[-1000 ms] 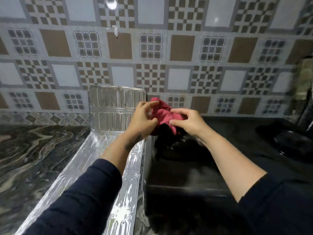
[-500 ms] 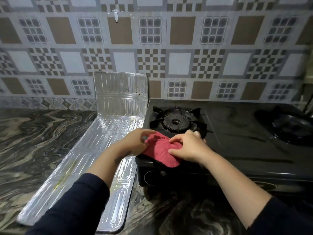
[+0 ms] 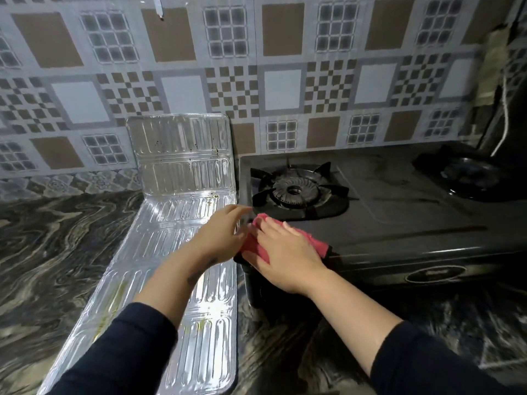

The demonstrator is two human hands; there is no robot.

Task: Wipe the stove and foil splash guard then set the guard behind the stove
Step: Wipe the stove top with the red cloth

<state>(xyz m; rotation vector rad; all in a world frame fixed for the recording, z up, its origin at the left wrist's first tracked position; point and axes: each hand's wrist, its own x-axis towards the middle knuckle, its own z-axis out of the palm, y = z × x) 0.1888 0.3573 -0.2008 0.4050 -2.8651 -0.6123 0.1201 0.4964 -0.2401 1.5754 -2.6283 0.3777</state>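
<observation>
A black two-burner gas stove (image 3: pixel 399 220) stands on the counter against the tiled wall. A red cloth (image 3: pixel 310 240) lies on its front left corner, pressed flat under my right hand (image 3: pixel 282 258). My left hand (image 3: pixel 222 235) hovers beside the cloth at the stove's left edge, fingers spread, holding nothing. The foil splash guard (image 3: pixel 176 252) lies left of the stove: its long panel is flat on the counter and its far panel leans upright against the wall, with dark specks on it.
The dark marbled counter (image 3: pixel 57 252) stretches to the left and along the front. The left burner (image 3: pixel 296 192) sits just beyond the cloth; a second burner (image 3: pixel 467 175) is at the far right. A dark cord (image 3: pixel 504 121) hangs at the right wall.
Both hands brought the cloth down from in front of the wall onto the stove's front left corner. My left hand let go of it and my right hand flattened on it.
</observation>
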